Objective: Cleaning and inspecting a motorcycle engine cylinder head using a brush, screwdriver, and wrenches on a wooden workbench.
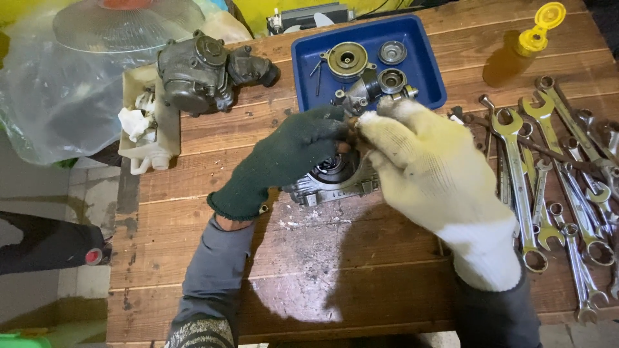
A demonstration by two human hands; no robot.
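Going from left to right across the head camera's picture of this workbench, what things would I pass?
Clear plastic sheet → white plastic container → grey pump housing → left hand in a dark glove → right hand in a pale glove → row of wrenches.

Your left hand (pixel 284 161) (dark-gloved) and right hand (pixel 429 171) (white-gloved) meet fingertip to fingertip at centre, both forearms angled inward, fingers curled and pinched together.
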